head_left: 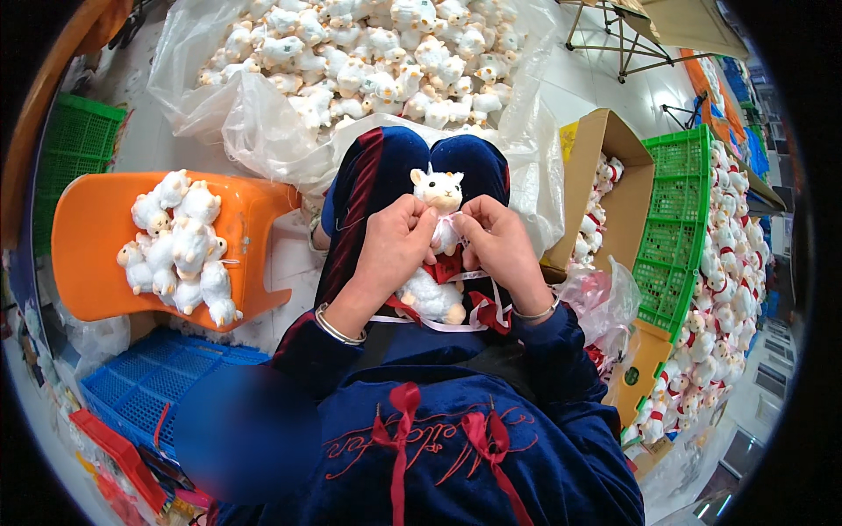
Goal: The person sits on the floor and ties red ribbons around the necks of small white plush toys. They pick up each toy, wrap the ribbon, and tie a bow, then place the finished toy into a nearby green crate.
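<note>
A small white plush animal [438, 190] with a cream face and ears stands upright between my knees, facing me. My left hand [396, 235] is closed in a pinch at one side of its neck, on a thin pale pink ribbon. Across from it, my right hand [500, 235] pinches the ribbon at the other side. Fingers partly cover the toy's body. A second white plush toy [430, 296] lies in my lap below. Beside it are pieces of red fabric [487, 311] and a loose length of pale ribbon [456, 328].
On my left, an orange stool [92, 254] bears several white plush toys [184, 245], near a blue crate [167, 368]. A clear plastic bag [237, 127] full of plush toys lies ahead. To my right stand a cardboard box [627, 158] and a green crate [675, 228] beside many red-collared toys [724, 272].
</note>
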`<state>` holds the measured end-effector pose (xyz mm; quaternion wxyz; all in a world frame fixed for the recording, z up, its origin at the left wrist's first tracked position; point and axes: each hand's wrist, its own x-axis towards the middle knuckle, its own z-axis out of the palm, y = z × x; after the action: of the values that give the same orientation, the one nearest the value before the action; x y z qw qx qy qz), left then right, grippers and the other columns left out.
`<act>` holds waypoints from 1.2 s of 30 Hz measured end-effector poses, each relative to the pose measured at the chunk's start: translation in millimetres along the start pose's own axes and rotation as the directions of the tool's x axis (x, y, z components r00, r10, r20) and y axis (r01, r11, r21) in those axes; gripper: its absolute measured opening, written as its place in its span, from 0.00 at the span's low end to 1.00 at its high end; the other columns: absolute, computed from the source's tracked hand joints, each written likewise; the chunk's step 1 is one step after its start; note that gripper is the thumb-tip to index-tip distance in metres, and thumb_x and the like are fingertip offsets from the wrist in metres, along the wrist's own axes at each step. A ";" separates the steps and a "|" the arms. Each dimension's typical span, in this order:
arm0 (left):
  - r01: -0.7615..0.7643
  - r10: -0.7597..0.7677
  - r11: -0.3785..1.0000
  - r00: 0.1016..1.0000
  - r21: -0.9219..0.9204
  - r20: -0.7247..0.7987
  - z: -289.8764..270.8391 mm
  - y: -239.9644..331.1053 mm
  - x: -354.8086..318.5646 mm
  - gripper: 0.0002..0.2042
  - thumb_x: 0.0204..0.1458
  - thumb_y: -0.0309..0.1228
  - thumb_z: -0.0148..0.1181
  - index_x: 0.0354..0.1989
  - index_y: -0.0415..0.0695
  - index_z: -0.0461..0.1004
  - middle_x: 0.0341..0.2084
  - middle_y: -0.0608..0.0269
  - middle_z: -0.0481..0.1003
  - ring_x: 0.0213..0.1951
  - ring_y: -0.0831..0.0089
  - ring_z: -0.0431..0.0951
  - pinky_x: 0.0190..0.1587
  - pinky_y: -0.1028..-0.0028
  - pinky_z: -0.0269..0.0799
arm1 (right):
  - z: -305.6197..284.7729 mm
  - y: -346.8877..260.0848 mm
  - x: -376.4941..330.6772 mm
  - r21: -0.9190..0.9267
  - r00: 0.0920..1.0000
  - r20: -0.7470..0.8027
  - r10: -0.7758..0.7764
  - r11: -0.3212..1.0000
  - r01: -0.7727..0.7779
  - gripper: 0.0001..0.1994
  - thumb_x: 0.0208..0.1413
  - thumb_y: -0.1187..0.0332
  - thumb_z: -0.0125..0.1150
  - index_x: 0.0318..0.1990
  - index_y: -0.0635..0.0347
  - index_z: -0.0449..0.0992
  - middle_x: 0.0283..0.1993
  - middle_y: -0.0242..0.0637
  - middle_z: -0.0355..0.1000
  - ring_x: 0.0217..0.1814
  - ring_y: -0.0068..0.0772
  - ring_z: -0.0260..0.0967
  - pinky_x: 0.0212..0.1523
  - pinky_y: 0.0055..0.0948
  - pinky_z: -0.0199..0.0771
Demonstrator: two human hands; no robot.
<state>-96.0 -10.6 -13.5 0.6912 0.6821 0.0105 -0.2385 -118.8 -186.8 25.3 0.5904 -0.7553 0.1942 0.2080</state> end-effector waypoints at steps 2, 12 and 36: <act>0.006 -0.006 1.000 1.000 -0.004 0.008 0.2 -0.2 0.3 0.10 0.66 0.31 0.56 0.36 0.37 0.73 0.22 0.63 0.78 0.19 0.83 0.75 0.21 0.81 0.69 | 2.8 2.0 1.8 0.085 1.000 -0.001 0.011 0.996 -0.011 0.09 0.66 0.68 0.59 0.40 0.67 0.73 0.30 0.35 0.76 0.26 0.19 0.75 0.25 0.21 0.73; 0.003 -0.003 1.000 1.000 0.026 0.008 0.0 1.7 -0.7 0.09 0.65 0.30 0.57 0.35 0.37 0.72 0.22 0.62 0.78 0.20 0.82 0.77 0.22 0.80 0.71 | 14.1 22.3 9.1 -0.032 0.975 -0.107 -0.195 0.981 0.192 0.09 0.67 0.69 0.57 0.37 0.67 0.73 0.26 0.34 0.75 0.25 0.20 0.75 0.25 0.23 0.72; 0.018 -0.011 0.970 0.999 -0.242 0.031 -2.0 -13.8 -1.9 0.13 0.69 0.34 0.51 0.38 0.36 0.74 0.24 0.61 0.78 0.18 0.84 0.74 0.21 0.83 0.70 | 5.8 25.1 11.4 0.231 0.990 0.004 -0.138 0.964 0.133 0.12 0.70 0.64 0.55 0.39 0.65 0.77 0.29 0.29 0.73 0.24 0.15 0.68 0.25 0.19 0.67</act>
<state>-101.8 -7.5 -26.0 0.7675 0.5891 0.0344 -0.2503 -123.2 -187.4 -2.4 0.6888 -0.6910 0.1590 0.1507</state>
